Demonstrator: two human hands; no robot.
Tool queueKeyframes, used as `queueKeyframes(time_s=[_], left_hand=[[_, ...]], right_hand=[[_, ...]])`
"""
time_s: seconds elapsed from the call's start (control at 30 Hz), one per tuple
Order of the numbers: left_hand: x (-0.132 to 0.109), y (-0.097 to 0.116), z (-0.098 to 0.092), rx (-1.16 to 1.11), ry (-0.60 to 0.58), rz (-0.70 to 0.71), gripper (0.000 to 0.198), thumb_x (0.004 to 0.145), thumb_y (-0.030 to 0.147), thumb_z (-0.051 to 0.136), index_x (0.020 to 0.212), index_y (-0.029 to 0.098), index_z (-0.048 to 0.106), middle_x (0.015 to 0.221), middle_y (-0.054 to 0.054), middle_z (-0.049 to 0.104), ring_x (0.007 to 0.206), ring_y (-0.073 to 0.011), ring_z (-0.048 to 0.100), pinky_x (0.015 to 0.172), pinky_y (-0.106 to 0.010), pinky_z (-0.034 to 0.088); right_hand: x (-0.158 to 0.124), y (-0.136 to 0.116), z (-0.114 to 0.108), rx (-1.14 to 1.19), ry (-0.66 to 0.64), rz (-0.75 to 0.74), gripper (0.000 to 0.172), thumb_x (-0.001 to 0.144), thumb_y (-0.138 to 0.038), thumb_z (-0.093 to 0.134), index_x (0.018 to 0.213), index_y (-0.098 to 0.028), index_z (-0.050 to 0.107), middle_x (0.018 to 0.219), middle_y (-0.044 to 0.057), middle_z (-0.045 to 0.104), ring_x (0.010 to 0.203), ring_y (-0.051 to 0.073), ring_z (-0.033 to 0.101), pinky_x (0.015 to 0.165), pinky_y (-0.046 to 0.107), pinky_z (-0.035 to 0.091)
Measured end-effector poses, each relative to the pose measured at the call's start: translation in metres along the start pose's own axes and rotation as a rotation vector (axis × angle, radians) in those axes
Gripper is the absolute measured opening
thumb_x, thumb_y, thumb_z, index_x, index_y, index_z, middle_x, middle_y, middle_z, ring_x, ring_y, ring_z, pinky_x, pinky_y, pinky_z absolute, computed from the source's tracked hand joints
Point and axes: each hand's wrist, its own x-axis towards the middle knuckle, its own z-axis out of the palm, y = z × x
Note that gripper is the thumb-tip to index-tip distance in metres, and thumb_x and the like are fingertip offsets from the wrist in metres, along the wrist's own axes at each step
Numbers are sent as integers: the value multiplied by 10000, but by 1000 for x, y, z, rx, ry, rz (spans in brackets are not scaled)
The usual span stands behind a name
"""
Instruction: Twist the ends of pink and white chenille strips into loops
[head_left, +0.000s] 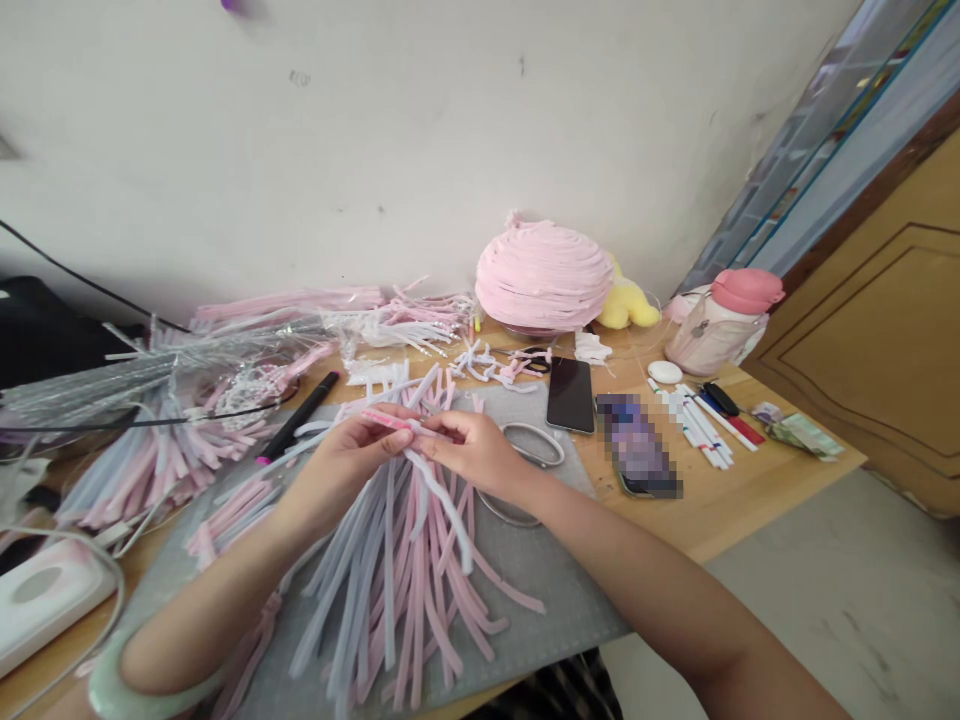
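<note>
Head view: left hand and right hand both pinch one pink strip.

Loose pink and white fuzzy strips crowd the grey felt mat, a thin metal wire hoop and black smartphone hem its right side, leaving bare wooden tabletop open front-right.

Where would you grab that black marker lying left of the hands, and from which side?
Pinch the black marker around the middle of its barrel, coming straight down from above. It lies flat and slanted, so finger and thumb should close across its thin width. Its pink-tipped lower end is tucked among the pink and white strips, while the middle looks bare.
</note>
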Motion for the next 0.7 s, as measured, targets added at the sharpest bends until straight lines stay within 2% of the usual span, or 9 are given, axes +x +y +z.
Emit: queueKeyframes(time_s=[0.13, 0.27, 0.33, 0.4, 0.47, 0.53, 0.63, 0.7], left_hand=[[1, 1, -3, -167, -22, -53, 128, 658, 230, 680, 754, 153, 646, 741, -27, 630, 715, -139, 580, 699, -238, 467], [-1, 6, -3, -282, -77, -125, 144, 638, 141, 660, 778, 122, 632, 633, -27, 582, 602, -118, 552, 592, -222, 477], [-1, 8, -4, -316, -94, -181, 165, 622, 117, 641, 786, 112, 626, 572, 0, 521, 463, -64, 456, 440, -170, 411], [-2, 9, -4, -299, -102, -232, 158, 623, 133, 617, 780, 112, 617, 500, 46, 413, 361, -17, 279, 323, -131, 245], [-3, 8, -3, -205, -86, -218, 122, 652, 186, 591, 759, 128, 602, 452, 83, 289, 347, -13, 159, 315, -132, 131], [-5, 9, 0, -25, -26, -111, 110, 683, 236, 572, 749, 150, 593, 435, 90, 239, 356, -29, 161, 339, -143, 134], [-9, 11, 6, 295, 56, 82, 117, 692, 270, 567, 734, 168, 605, 464, 52, 390, 415, -67, 323, 391, -166, 247], [-10, 13, 8, 447, 56, 159, 130, 691, 288, 557, 711, 175, 617, 558, 15, 525, 542, -121, 462, 489, -192, 349]], right_hand=[[1, 3, 0, -9, -2, -9, 333, 805, -409, 468, 816, -125, 640, 640, -7, 536, 561, 76, 424, 519, 192, 305], [2, 5, 0, -59, 3, 23, 386, 793, -465, 463, 784, -123, 643, 603, -12, 509, 543, 77, 396, 496, 198, 273], [2, 5, -1, -71, 7, 47, 418, 776, -508, 463, 749, -125, 629, 563, -24, 465, 521, 74, 369, 480, 203, 250], [2, 3, -2, -90, 8, 71, 443, 765, -541, 454, 657, -132, 585, 520, -38, 395, 495, 67, 332, 463, 207, 216], [1, 2, -3, -121, -1, 84, 480, 760, -569, 436, 540, -144, 480, 495, -47, 315, 477, 59, 289, 452, 215, 180], [0, 0, -4, -153, -6, 89, 516, 757, -590, 421, 483, -157, 359, 492, -50, 249, 465, 53, 249, 448, 226, 151], [-1, -1, -4, -173, -15, 92, 531, 767, -600, 393, 481, -168, 275, 501, -49, 208, 456, 51, 220, 446, 234, 132], [-1, -2, -4, -180, -18, 89, 528, 780, -597, 370, 488, -171, 257, 502, -47, 201, 453, 52, 217, 445, 234, 129]])
